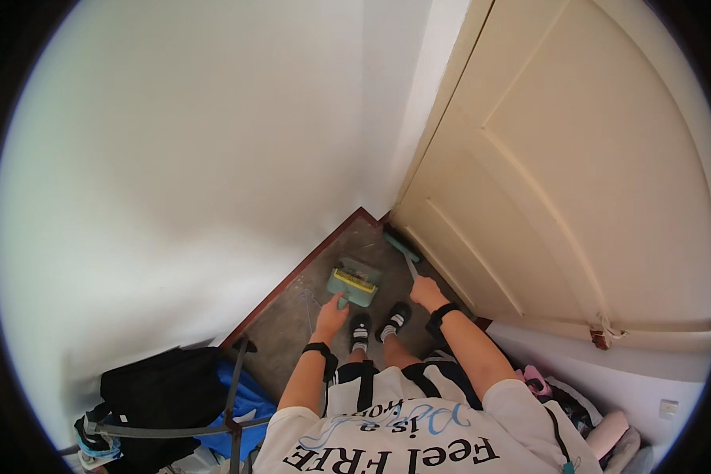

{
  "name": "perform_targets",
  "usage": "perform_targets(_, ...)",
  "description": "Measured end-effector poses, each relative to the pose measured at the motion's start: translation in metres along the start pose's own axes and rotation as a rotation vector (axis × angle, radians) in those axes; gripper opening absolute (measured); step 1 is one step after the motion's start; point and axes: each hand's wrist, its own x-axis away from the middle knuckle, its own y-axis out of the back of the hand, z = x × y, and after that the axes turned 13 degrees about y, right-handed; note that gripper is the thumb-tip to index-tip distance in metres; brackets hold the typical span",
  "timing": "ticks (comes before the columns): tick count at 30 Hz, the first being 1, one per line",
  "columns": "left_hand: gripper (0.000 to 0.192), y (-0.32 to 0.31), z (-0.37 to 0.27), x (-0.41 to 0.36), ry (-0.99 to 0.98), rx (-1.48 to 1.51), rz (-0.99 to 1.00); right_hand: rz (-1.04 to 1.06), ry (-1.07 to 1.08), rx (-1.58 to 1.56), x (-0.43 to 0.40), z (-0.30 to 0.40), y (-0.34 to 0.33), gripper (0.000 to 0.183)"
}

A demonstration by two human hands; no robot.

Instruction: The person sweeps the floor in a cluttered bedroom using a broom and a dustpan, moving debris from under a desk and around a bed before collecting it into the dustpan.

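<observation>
My left hand [333, 314] grips the short handle of a green dustpan [364, 299] with a yellow comb-toothed strip across it. Dark debris that I cannot make out lies in or just beyond the pan's far part. In my right hand [428, 293] is the grey handle of a broom [400, 244]. Its green head with dark bristles lies along the foot of the cream door, close to the room's corner. The dustpan is on or just above the grey floor [281, 323], left of the broom and apart from it.
A cream panelled door [545, 195] rises on the right, a white wall [183, 148] on the left. My shoes [360, 332] stand just behind the dustpan. A metal rack frame [235, 385] with a black bag [163, 391] is at lower left. Piled fabric items [607, 432] lie at lower right.
</observation>
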Motion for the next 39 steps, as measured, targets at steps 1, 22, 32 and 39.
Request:
perform_targets(1, 0.043, 0.0, 0.002, 0.002, 0.005, 0.0, -0.003, 0.004, 0.004, 0.001, 0.003, 0.002, -0.005, 0.019)
perform_targets(22, 0.042, 0.004, 0.001, 0.002, 0.011, 0.019, 0.035, -0.183, 0.263, -0.018, 0.133, -0.08, 0.017, 0.04)
perform_targets(32, 0.041, 0.017, -0.01, 0.013, -0.036, -0.006, -0.003, -0.119, 0.096, -0.007, 0.055, -0.023, -0.014, 0.038)
perform_targets(39, 0.043, 0.027, 0.001, -0.001, -0.081, -0.015, -0.013, -0.067, 0.212, 0.123, 0.044, -0.022, -0.07, 0.025)
